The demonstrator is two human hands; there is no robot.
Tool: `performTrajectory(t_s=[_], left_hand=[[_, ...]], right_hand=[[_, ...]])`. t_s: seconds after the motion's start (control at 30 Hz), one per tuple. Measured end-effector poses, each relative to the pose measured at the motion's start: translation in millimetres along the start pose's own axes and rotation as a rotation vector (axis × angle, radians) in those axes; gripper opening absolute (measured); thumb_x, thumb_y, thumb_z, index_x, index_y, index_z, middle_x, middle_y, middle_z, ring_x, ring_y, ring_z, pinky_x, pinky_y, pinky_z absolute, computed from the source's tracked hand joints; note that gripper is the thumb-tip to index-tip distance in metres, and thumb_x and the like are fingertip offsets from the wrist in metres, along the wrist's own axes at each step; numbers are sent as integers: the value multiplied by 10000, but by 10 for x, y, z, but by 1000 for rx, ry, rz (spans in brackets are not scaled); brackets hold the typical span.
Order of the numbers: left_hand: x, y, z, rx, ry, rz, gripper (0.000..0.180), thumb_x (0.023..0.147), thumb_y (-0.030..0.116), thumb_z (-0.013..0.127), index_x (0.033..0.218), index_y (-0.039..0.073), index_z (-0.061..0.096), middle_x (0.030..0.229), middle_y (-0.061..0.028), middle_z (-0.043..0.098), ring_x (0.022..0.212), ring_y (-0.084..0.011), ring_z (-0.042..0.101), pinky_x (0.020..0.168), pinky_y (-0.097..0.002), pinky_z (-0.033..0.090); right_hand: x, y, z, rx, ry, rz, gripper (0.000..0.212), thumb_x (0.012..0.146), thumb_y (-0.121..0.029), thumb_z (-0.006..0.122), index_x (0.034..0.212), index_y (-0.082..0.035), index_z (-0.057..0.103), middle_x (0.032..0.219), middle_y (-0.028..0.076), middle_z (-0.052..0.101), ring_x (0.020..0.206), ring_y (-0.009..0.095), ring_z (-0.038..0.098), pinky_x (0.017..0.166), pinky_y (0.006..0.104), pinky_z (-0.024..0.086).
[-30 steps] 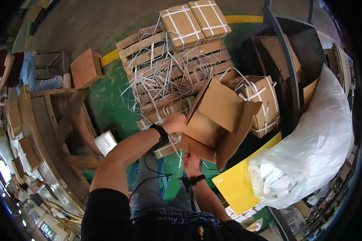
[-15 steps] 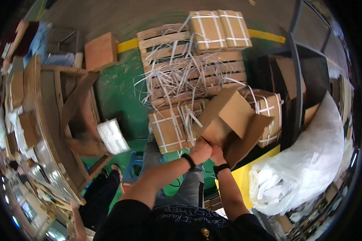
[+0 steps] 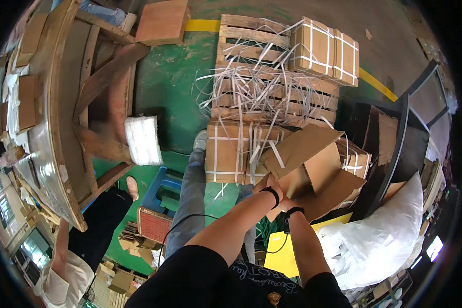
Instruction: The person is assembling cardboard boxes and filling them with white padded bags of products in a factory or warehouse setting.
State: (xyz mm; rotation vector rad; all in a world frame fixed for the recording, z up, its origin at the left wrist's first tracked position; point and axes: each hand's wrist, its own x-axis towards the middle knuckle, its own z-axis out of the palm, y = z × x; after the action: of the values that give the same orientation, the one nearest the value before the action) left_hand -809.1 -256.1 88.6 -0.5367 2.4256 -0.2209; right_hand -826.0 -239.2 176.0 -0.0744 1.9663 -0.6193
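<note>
The left hand [image 3: 274, 185] and right hand [image 3: 287, 204], grips too hidden to tell, seem busy with the open brown cardboard box [image 3: 324, 167] ahead, whose flaps [image 3: 304, 146] may need holding still next.

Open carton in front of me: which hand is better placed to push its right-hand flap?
Probably your right hand: it sits nearer the right-hand flap at the carton's near side. Your left hand is farther left, by the large upper flap.
</note>
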Motion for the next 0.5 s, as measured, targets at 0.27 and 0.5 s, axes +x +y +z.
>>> performTrajectory(t_s=[0.27,0.5], left_hand=[[-129,35,225,-432,73,-316,407,921,231,400,1327,202,408,1359,-60,425,1229,-293,408,1009,-433,312],[519,-854,271,55,270,1032,306,792,167,503,1056,83,632,1087,-77,608,1024,-273,542,874,-401,422]], right_hand=[[260,-116,144,172,40,-181,547,806,-340,579,1258,-67,438,1231,165,519,1128,344,488,935,380,406],[460,295,674,-216,579,263,184,817,-172,505,923,-79,622,900,157,633,802,335,608,668,428,501]])
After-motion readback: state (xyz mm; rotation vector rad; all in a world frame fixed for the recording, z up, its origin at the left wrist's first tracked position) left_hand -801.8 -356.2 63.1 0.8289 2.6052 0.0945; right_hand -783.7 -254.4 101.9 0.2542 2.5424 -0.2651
